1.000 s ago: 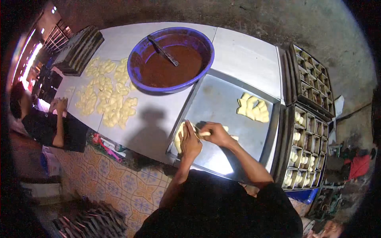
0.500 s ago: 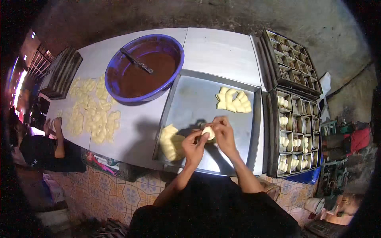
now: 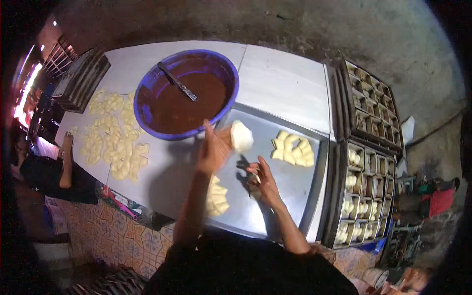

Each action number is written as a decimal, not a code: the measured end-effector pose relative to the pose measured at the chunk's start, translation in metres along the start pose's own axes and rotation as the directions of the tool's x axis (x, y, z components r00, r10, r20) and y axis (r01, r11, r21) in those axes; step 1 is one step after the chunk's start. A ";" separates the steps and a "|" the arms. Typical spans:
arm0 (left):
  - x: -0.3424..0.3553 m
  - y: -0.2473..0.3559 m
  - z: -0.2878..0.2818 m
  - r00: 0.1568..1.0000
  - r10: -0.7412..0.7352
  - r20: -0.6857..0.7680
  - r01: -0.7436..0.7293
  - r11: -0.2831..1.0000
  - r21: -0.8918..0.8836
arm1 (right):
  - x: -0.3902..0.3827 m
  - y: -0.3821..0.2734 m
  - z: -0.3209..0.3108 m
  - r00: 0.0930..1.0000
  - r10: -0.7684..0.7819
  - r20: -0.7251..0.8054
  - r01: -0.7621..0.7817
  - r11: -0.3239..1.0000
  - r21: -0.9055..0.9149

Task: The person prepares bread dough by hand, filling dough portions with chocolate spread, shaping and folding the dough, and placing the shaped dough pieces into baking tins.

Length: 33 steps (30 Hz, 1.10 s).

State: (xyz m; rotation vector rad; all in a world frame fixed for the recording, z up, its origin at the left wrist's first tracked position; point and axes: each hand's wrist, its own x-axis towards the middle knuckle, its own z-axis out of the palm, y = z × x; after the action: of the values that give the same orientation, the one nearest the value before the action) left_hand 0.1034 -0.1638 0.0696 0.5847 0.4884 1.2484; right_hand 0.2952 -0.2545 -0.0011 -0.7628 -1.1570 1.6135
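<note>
My left hand (image 3: 215, 150) is raised over the left part of the metal tray (image 3: 246, 206), near the basin's rim. A pale, rounded piece of dough (image 3: 241, 136) sits at its fingertips; hand and dough are slightly blurred. Lower and to the right, my right hand (image 3: 266, 183) hovers above the tray, its fingers apart. A small pale patch beside its fingers is too unclear to name. Shaped dough pieces (image 3: 293, 149) lie side by side at the tray's far right. More dough pieces (image 3: 217, 197) rest at the near left, partly hidden by my left forearm.
A blue-purple basin (image 3: 235, 93) of brown filling holds a spatula-like tool (image 3: 178, 82). Many dough pieces (image 3: 117, 142) cover the table's left. Compartmented baking moulds (image 3: 366, 196) stand at right, some cells filled with dough. Stacked moulds (image 3: 81, 81) and another person's arm (image 3: 66, 167) are at left.
My hands have parted from the dough they both held over the tray. The left went up and left with the dough; the right lowered slightly and its fingers spread. The whole view has shifted.
</note>
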 end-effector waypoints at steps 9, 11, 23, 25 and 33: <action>0.111 0.079 -0.098 0.821 -0.030 -0.570 0.570 0.089 0.817 | -0.006 0.028 -0.014 0.990 -0.065 -0.122 0.067 0.998 0.012; 0.095 0.065 -0.088 0.856 0.068 -0.513 0.509 0.068 0.858 | -0.001 0.026 -0.013 0.986 -0.064 -0.153 0.058 0.997 -0.040; -0.088 -0.064 0.015 0.927 -0.168 -0.335 0.275 0.912 0.303 | -0.001 0.007 0.021 0.926 0.103 -0.364 -0.109 0.994 0.005; -0.096 -0.078 0.017 0.956 0.034 -0.291 0.162 0.768 0.620 | -0.014 -0.008 0.034 0.922 -0.326 -0.207 0.092 0.706 -0.702; -0.125 -0.078 0.040 0.972 0.219 -0.086 -0.056 0.568 0.821 | -0.045 -0.033 0.016 0.891 -0.286 -0.353 0.191 0.941 -0.281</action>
State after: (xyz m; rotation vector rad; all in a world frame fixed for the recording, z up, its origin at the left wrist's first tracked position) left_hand 0.1545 -0.3068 0.0529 1.3302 1.2337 1.1817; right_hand 0.3079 -0.2996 0.0331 -1.0021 -1.1118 1.0642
